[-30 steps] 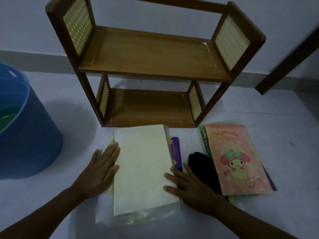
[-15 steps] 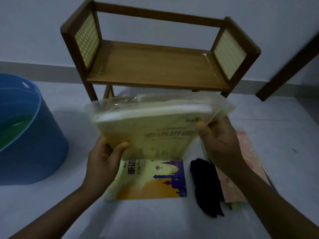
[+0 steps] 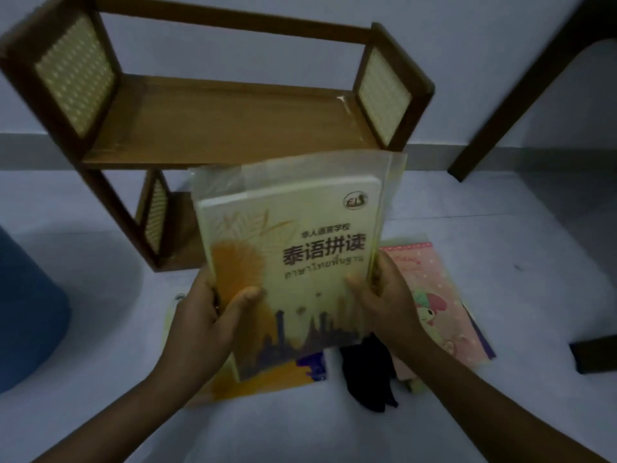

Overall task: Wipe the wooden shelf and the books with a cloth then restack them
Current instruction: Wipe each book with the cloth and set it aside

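Note:
A yellow book in a clear plastic sleeve [image 3: 293,255] is held upright in front of the wooden shelf [image 3: 220,128], its cover facing me. My left hand [image 3: 207,315] grips its lower left edge and my right hand [image 3: 384,295] grips its lower right edge. Under it on the floor lies a second yellow and purple book [image 3: 293,372]. A dark cloth [image 3: 367,375] lies crumpled on the floor between that book and a pink cartoon notebook [image 3: 444,305], which tops a small pile. Both tiers of the shelf hold nothing.
A blue bucket [image 3: 26,315] stands on the floor at the left. A dark wooden furniture leg [image 3: 521,85] slants down at the right, with another dark piece [image 3: 594,355] at the right edge. The shelf stands against a pale wall.
Both hands have lifted the sleeved book off the floor pile and turned it cover-up toward me. The book below it is now exposed. The view has shifted closer and left.

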Demonstrator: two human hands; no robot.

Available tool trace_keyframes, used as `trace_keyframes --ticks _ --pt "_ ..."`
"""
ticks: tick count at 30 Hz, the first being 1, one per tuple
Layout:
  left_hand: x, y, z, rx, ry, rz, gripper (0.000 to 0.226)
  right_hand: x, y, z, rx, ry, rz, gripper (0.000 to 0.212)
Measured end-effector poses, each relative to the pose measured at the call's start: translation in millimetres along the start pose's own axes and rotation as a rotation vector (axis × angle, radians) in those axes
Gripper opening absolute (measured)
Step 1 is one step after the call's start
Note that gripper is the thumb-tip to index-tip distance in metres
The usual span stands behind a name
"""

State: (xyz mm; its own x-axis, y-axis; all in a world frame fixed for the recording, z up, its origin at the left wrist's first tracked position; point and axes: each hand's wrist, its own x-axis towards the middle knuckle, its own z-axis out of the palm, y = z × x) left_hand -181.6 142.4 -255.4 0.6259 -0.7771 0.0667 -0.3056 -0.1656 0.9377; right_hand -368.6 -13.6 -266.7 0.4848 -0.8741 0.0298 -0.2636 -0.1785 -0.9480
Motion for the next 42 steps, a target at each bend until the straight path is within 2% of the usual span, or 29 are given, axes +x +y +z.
trace_keyframes --ticks 4,8,9,11,14,18,19,21,24,26,27,29,31,33,35,36,38,40,42 --pt "7 23 62 -0.072 -0.240 -0.127 0.028 -22 8 -72 -0.133 0.174 -0.007 0.021" --pt "16 35 133 -0.279 -0.438 -0.330 0.019 -25 31 -130 -0.364 0.308 0.086 0.035" --pt "20 38 150 -0.333 -0.471 -0.366 0.013 -21 38 -141 -0.407 0.312 0.125 0.036" --pt "27 40 180 -0.371 -0.518 -0.413 0.016 -10 53 -157 -0.446 0.306 0.208 0.035" --pt "32 27 212 -0.267 -0.574 -0.428 0.022 5 81 -172 -0.524 0.281 0.278 0.037" --pt "34 5 217 -0.112 -0.696 -0.383 0.021 16 114 -179 -0.570 0.225 0.359 0.036" --pt "35 4 215 -0.106 -0.747 -0.385 0.019 14 121 -180 -0.575 0.215 0.370 0.036" --pt "34 1 209 -0.135 -0.836 -0.370 0.033 9 129 -180 -0.587 0.192 0.387 0.035" --pt "31 -10 189 -0.040 -0.857 -0.279 0.051 8 130 -178 -0.738 0.214 0.370 0.044" --pt "30 -20 163 0.155 -0.836 -0.143 0.063 6 118 -167 -0.877 0.265 0.240 0.051" --pt "30 -27 145 0.253 -0.797 -0.066 0.063 3 106 -154 -0.854 0.265 0.130 0.051" --pt "28 -41 100 0.359 -0.664 0.095 0.061 -10 82 -116 -0.731 0.126 -0.019 0.050" --pt "22 -62 53 0.487 -0.548 0.190 0.060 -27 74 -73 -0.672 -0.139 -0.055 0.054" --pt "14 -97 4 0.693 -0.468 0.122 0.094 -39 87 -31 -0.753 -0.298 -0.067 0.067" --pt "6 -126 -35 0.822 -0.476 -0.017 0.117 -48 103 -7 -0.953 -0.371 -0.071 0.081" --pt "1 -138 -51 0.849 -0.533 -0.062 0.123 -47 109 -1 -1.047 -0.402 -0.072 0.084" --pt "-7 -154 -68 0.876 -0.677 -0.059 0.127 -37 123 1 -1.124 -0.389 -0.058 0.069" --pt "-11 -164 -76 0.862 -0.715 -0.020 0.131 -22 121 1 -0.960 -0.311 -0.052 0.051" --pt "-11 -171 -81 0.836 -0.694 0.011 0.131 -6 101 13 -0.743 -0.201 -0.092 0.045"
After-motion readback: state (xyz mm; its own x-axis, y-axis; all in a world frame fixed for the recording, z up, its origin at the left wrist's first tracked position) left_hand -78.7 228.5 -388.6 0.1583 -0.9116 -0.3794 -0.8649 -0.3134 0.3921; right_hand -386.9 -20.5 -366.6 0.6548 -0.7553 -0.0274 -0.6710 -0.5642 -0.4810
